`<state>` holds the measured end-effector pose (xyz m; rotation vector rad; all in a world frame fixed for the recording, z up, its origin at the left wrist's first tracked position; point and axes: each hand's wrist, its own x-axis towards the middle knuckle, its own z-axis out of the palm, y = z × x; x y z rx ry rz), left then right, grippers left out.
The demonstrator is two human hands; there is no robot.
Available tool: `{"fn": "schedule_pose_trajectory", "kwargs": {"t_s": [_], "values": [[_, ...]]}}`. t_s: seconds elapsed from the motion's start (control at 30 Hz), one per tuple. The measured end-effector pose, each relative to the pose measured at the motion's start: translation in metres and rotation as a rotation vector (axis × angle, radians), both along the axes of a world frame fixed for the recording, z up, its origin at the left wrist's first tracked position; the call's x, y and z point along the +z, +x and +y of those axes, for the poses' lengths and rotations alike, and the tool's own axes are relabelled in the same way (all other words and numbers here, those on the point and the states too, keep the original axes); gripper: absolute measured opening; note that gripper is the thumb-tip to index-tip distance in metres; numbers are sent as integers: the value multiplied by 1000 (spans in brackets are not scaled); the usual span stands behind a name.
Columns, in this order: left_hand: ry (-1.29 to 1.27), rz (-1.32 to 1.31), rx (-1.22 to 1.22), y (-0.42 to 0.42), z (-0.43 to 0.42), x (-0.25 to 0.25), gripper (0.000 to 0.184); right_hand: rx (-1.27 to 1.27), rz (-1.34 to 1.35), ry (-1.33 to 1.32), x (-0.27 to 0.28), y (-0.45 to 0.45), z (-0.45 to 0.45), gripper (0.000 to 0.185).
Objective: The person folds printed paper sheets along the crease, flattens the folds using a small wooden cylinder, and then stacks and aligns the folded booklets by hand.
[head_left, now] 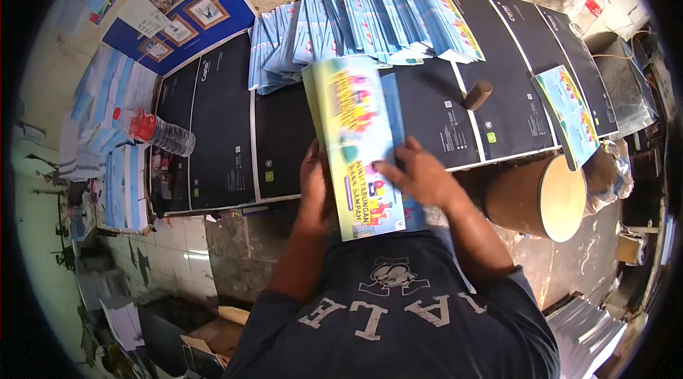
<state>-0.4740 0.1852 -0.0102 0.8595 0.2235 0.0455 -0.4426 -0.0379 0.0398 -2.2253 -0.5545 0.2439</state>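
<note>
Close to my body I hold several printed booklets (pixel 363 144), with colourful lettering on a yellow, white and blue cover. My left hand (pixel 315 174) is closed on their left edge, its fingers partly hidden behind them. On the right side, my right hand (pixel 421 171) grips the edge, with a finger lying over the front cover. A blue back part shows beyond the right edge. Behind the booklets, a long row of fanned piles of similar booklets (pixel 356 23) lies along the back of the black-topped table (pixel 284 140).
A plastic bottle with red label (pixel 162 131) lies at the left beside stacked booklets (pixel 124 187). A brown cylinder (pixel 478 94) and another booklet (pixel 567 114) are on the table's right. Below stands a round drum (pixel 544 197). A blue picture board (pixel 178 19) leans back left.
</note>
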Motion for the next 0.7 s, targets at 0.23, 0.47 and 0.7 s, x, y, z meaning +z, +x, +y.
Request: {"fn": "schedule_pose_trajectory", "kwargs": {"t_s": [0.23, 0.47, 0.7], "values": [[278, -115, -96, 6, 3, 4, 38, -42, 69, -57, -18, -2, 8, 61], [71, -92, -33, 11, 19, 2, 37, -269, 262, 677, -4, 21, -57, 64], [66, -50, -46, 10, 8, 0, 36, -222, 344, 657, 3, 20, -34, 81]]}}
